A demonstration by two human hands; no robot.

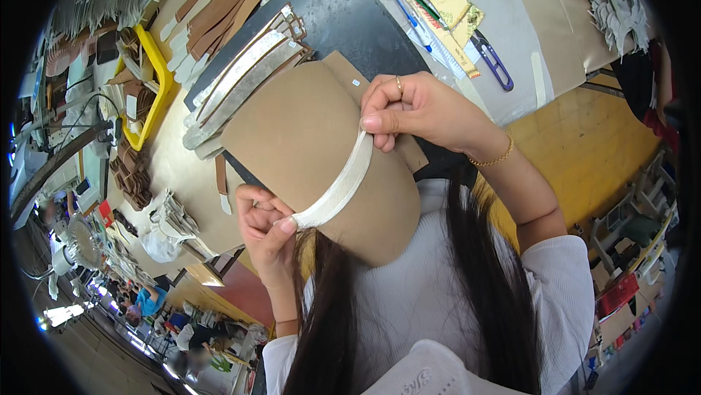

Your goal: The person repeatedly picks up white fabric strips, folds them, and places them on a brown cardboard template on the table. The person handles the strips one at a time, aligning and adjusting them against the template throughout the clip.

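Left hand (pixel 264 225) pinches lower end of pale strip (pixel 337 185); right hand (pixel 416 112) pinches upper end. Strip stretched across tan leather piece (pixel 307 139), held above bench (pixel 350 15). More strips (pixel 241 77) stacked on bench behind. Purple scissors (pixel 493 59) lie far right.

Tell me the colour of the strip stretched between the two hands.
The strip is pale cream to off-white, lying across a tan board; the head view shows it best.

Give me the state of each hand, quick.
Left hand: closed, pinching the lower end of the pale strip.
Right hand: closed, pinching the strip's upper end, over the tan sheet.
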